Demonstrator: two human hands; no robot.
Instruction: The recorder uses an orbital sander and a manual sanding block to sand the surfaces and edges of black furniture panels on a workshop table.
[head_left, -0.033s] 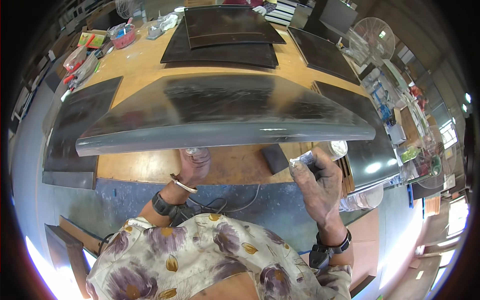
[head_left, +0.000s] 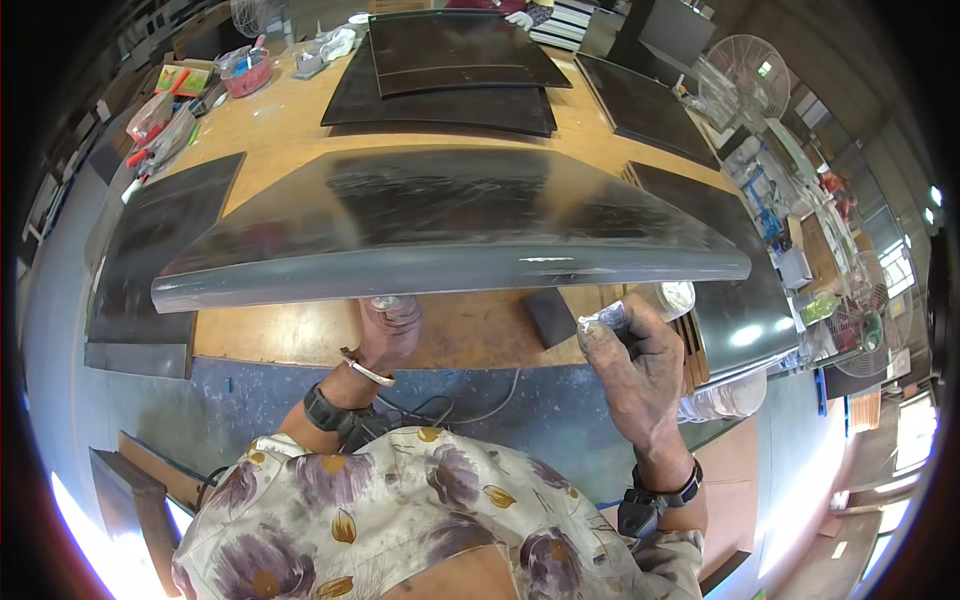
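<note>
A dark, glossy panel (head_left: pixel 440 200) lies in front of me, with a rounded grey front edge that carries a short whitish streak. Below that edge, my left hand (head_left: pixel 387 328) has its fingers curled, with a pale roundish patch at their top; what it holds is partly hidden by the panel. To the right, my right hand (head_left: pixel 640 360) pinches a small flat silvery-grey piece (head_left: pixel 606 317) smeared with white, between thumb and forefinger. It is held apart from the panel edge. A dark block (head_left: pixel 550 318) rests on the table between my hands.
On the wooden table (head_left: pixel 285 140) are stacked dark panels (head_left: pixel 440 100) at the back, one panel (head_left: pixel 165 250) at left and more at right. A round tub of white material (head_left: pixel 677 296) stands beside my right hand. A gloved hand (head_left: pixel 520 20) shows at the far edge.
</note>
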